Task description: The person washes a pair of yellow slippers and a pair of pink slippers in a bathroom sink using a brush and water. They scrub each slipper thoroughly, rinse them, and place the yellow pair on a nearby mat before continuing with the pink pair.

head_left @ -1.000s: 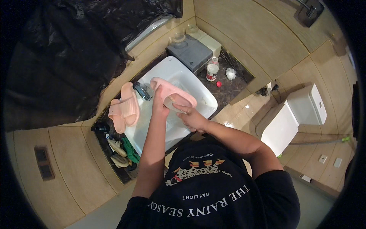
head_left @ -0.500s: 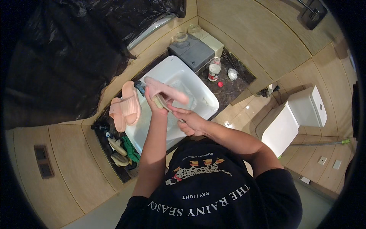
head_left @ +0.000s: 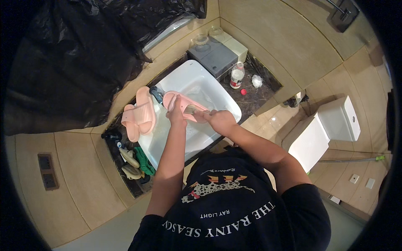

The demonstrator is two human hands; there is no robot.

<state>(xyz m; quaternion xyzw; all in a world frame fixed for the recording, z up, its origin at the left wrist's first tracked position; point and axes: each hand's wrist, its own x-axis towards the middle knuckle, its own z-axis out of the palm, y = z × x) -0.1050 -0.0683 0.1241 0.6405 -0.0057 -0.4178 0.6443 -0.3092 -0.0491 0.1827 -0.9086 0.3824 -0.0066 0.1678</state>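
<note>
My left hand (head_left: 177,113) is closed around a pink slipper (head_left: 168,98), which I hold above the white sink (head_left: 231,104). The slipper's inner face is turned up. In my right hand (head_left: 222,121) is the handle of a scrubbing brush (head_left: 190,109). Its head rests against the inside of the slipper, and the bristles are hidden. To the left of the sink, a pair of similar pink slippers (head_left: 145,109) lies overlapping on the rim and counter. Some water with suds appears in the basin below my hands.
A dark faucet (head_left: 156,94) stands by the slippers. Grey box (head_left: 213,56), plastic bottle (head_left: 237,76), red cap (head_left: 243,91) and crumpled white wad (head_left: 256,81) sit behind right. Shoes (head_left: 130,158) and green cloth (head_left: 143,161) lie at left; a toilet (head_left: 312,140) stands right.
The held slipper has turned from its side so that its inner face shows. My right hand has shifted up and right, and the brush now lies inside the slipper.
</note>
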